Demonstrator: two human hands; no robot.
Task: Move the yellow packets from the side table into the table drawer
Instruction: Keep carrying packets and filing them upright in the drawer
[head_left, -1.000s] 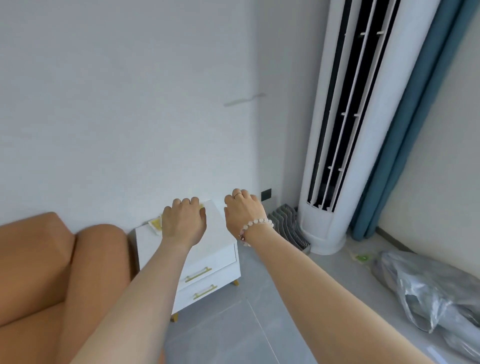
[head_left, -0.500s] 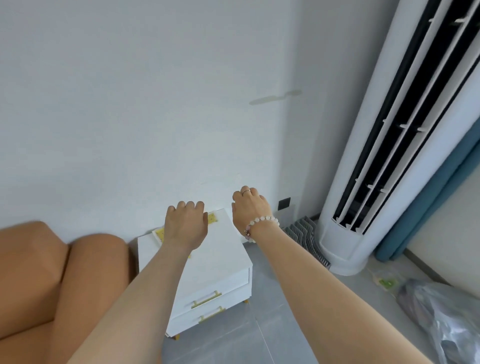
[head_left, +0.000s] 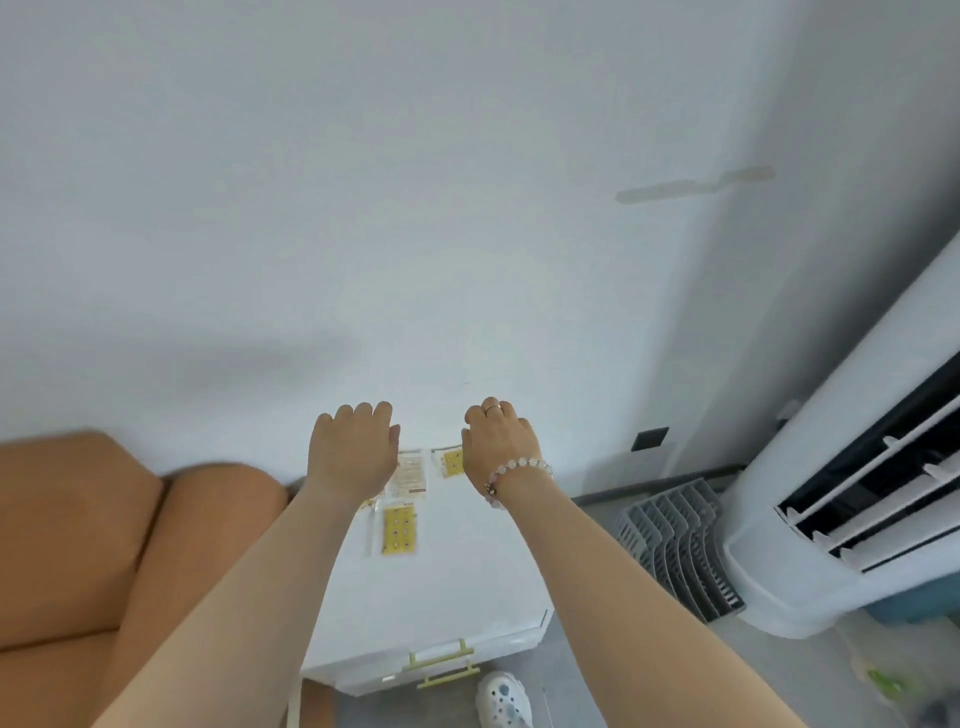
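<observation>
Between both hands, yellow packets lie on the side table.

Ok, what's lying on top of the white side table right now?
On the side table: one yellow packet near the middle, another by the wall, and a printed packet. The left hand covers whatever lies beneath it.

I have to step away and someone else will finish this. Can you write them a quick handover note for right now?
Left hand: held over the back of the side table, palm down, holding nothing that shows.
Right hand: also over the back edge, nothing visibly in it.
Yellow packets: one lies clear on the tabletop, one by the right hand, a paler one between the hands; others may be hidden under the left hand.
Drawers: both look shut.
Done: nothing moved yet.
Left: open a drawer, gather every packet, put them in.
</observation>
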